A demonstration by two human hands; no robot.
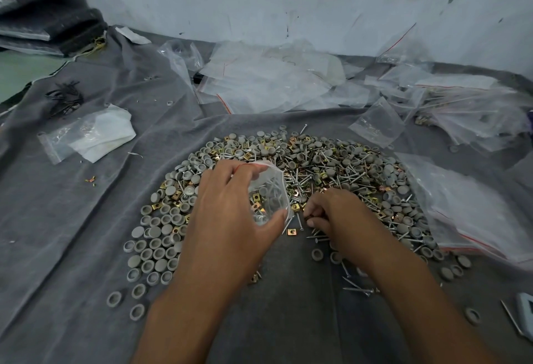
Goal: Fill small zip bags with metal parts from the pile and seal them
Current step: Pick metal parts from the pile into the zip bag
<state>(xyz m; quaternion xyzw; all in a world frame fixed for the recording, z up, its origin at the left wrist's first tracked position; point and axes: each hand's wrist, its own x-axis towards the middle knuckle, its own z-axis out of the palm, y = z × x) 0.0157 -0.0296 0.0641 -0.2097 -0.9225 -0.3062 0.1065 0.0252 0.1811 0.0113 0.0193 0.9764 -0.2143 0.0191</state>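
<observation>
A wide pile of metal parts [331, 161] lies on the grey cloth: silver nails, brass square nuts and grey round caps. My left hand [227, 207] holds a small clear zip bag [269, 190] with its mouth spread wide, above the pile's near edge. Nails and a few brass nuts show inside the bag. My right hand [337, 213] rests on the pile just right of the bag, fingers pinched around small parts. One brass nut [292, 231] lies loose on the cloth between the hands.
Empty zip bags [259, 80] are heaped at the back, and more bags [467, 205] lie at the right. A folded white cloth on a bag [95, 132] sits at left. Grey caps [153, 248] spread to the lower left. A white wall stands behind.
</observation>
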